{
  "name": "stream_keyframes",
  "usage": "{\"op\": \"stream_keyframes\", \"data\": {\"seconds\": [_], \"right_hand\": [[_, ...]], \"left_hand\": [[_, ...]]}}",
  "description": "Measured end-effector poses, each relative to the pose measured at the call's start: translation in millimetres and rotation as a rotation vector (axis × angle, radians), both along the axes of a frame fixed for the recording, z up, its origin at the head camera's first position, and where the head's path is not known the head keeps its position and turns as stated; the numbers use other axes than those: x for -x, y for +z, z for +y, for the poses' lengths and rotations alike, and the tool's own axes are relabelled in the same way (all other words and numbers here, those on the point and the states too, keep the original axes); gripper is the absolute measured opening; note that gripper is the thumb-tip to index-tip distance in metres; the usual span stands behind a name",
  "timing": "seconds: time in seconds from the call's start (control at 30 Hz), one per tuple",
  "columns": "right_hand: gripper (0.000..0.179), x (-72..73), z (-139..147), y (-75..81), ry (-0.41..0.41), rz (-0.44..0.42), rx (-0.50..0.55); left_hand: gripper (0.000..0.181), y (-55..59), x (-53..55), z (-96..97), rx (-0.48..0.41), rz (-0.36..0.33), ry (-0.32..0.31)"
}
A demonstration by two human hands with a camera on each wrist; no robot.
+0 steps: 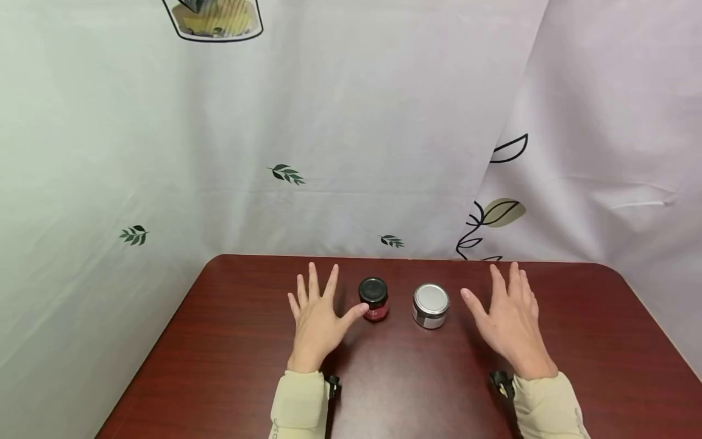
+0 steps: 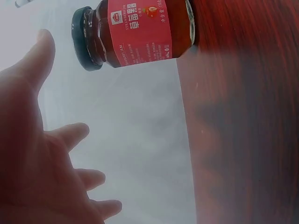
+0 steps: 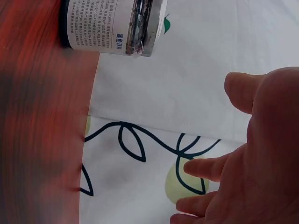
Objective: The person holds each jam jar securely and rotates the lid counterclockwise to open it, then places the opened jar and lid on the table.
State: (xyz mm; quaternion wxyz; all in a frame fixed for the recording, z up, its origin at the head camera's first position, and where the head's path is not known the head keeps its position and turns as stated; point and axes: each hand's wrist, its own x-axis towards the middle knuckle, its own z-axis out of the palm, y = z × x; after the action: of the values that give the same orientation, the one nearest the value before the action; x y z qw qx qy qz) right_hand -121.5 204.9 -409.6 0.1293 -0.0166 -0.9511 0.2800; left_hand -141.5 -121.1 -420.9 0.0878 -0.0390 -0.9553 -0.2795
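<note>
A strawberry jam jar (image 1: 376, 312) with a black lid and red label stands upright on the table, left of a round tin (image 1: 431, 306) with a silver lid. My left hand (image 1: 316, 329) hovers beside the jam jar with its fingers spread, the thumb overlapping the jar in the head view. In the left wrist view the jar (image 2: 140, 32) shows its label, apart from the hand. To the right of the tin, my right hand (image 1: 510, 323) is held with fingers extended. The right wrist view shows the tin's printed white label (image 3: 100, 23), away from the thumb. Neither hand holds anything.
The dark red wooden table (image 1: 406, 390) has rounded far corners. A pale curtain (image 1: 351, 134) with leaf prints hangs behind it and at both sides. Dark straps are worn at both wrists, over light sleeves (image 1: 298, 402).
</note>
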Motion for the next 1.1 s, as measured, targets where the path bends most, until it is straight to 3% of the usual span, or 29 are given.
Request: {"op": "stream_keyframes", "data": {"seconds": [0.53,1.1], "right_hand": [[0.08,-0.7,-6,0.7,0.015,0.012,0.02],[0.075,8.9,-30,13.2,0.06,0.079,0.05]], "left_hand": [[0.099,-0.6,0.7,-0.5,-0.04,0.014,-0.027],[0.102,-3.2,0.3,2.9,-0.089,0.011,-0.049]]}}
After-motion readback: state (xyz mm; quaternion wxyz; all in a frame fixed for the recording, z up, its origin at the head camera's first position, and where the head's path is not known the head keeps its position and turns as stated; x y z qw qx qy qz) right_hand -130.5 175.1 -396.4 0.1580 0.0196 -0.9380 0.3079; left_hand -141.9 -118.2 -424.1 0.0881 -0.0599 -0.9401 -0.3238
